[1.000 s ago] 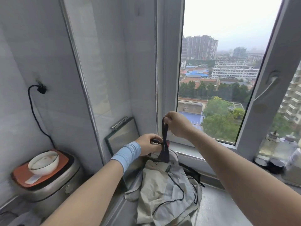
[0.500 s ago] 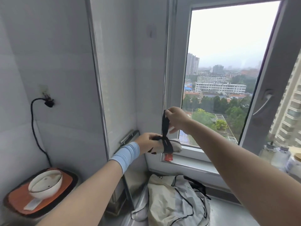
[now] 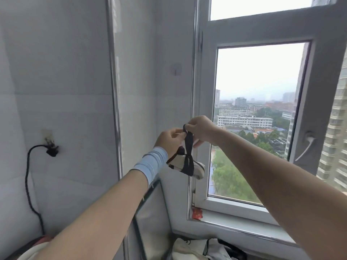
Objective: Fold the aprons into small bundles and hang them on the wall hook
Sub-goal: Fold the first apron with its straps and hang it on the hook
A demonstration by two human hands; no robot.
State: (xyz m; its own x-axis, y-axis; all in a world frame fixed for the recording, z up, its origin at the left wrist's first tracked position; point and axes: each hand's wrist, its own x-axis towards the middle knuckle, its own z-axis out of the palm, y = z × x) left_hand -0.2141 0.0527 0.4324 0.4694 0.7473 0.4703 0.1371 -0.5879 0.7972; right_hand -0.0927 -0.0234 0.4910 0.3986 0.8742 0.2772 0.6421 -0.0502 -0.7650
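Observation:
A small beige apron bundle (image 3: 197, 167), tied round with a black strap (image 3: 188, 147), hangs in the air in front of the window frame. My left hand (image 3: 170, 140), with a light blue wristband, and my right hand (image 3: 201, 129) both pinch the top loop of the strap, close together. A grey square wall hook (image 3: 176, 69) sits on the tiled wall, well above my hands. More beige and grey aprons (image 3: 189, 248) with black trim lie in a heap at the bottom edge.
A shut window (image 3: 255, 117) with its handle (image 3: 308, 143) fills the right side. A black plug and cord (image 3: 51, 150) hang on the left wall. A framed panel (image 3: 152, 212) leans in the corner. A red scrap (image 3: 197, 215) lies on the sill.
Both hands have risen with the bundle, lifting it off the heap toward the wall. My left hand moved from the bundle up to the strap loop. The view tilted upward.

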